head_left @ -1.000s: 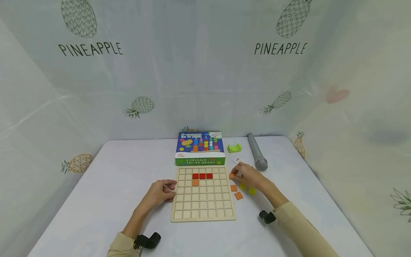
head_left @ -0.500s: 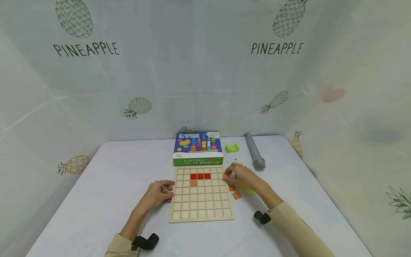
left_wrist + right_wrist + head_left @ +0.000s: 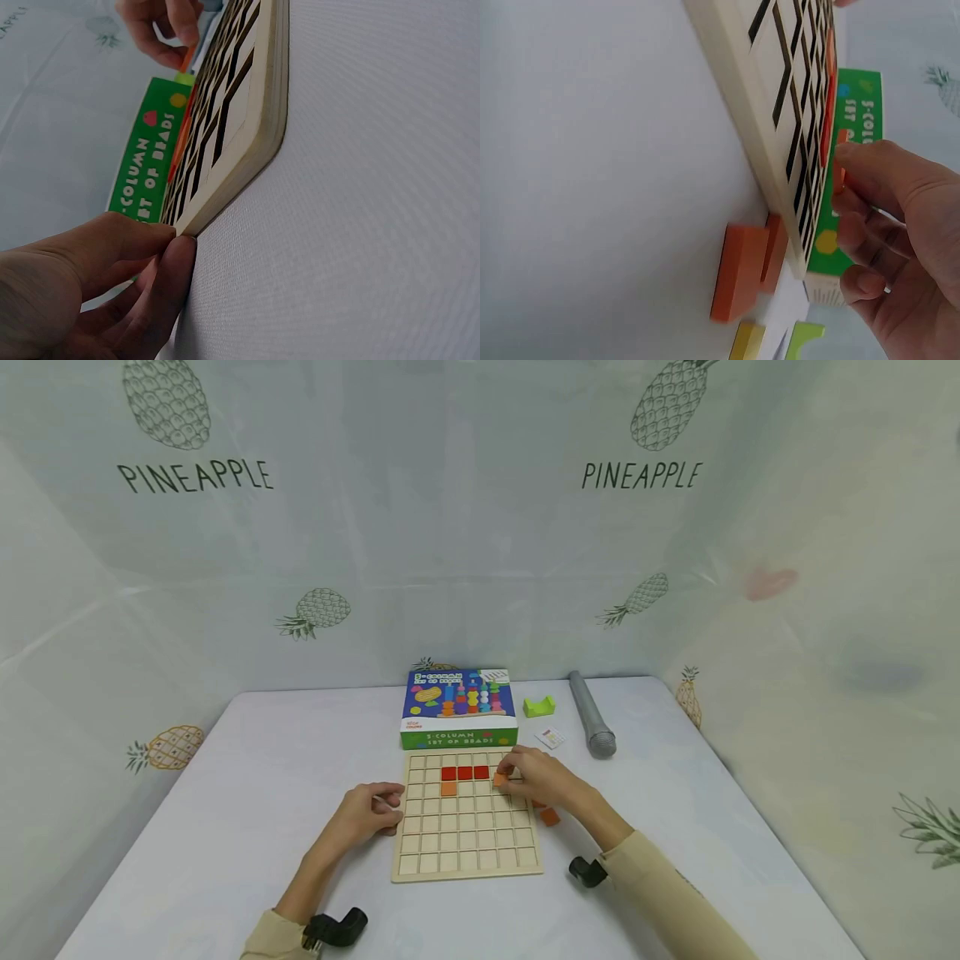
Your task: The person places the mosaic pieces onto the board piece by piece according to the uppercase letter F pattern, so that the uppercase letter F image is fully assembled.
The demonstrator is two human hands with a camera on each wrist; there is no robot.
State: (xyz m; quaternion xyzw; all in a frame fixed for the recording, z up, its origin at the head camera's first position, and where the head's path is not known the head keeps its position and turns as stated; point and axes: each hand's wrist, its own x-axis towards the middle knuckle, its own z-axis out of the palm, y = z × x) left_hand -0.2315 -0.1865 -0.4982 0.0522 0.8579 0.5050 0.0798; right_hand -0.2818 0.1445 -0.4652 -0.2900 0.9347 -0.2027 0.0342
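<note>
- I see the gridded wooden board flat on the counter; it holds three red tiles side by side in its second row from the far edge, with one seated orange tile in the cell just nearer than the leftmost red.
- The box lies just beyond the board's far edge; I cannot see into it.
- My right wrist feed shows loose orange tiles and a yellow tile on the counter beside the board's right edge.
- The left hand pinches the board's left edge.
- The right hand grasps the held orange tile between thumb and fingertips, above the board, right of the reds.
- I read that tile as roughly level, edge-on in both wrist feeds; I can't tell a long axis.
- The board sits nearly square to the person, its sides running away from them.
</note>
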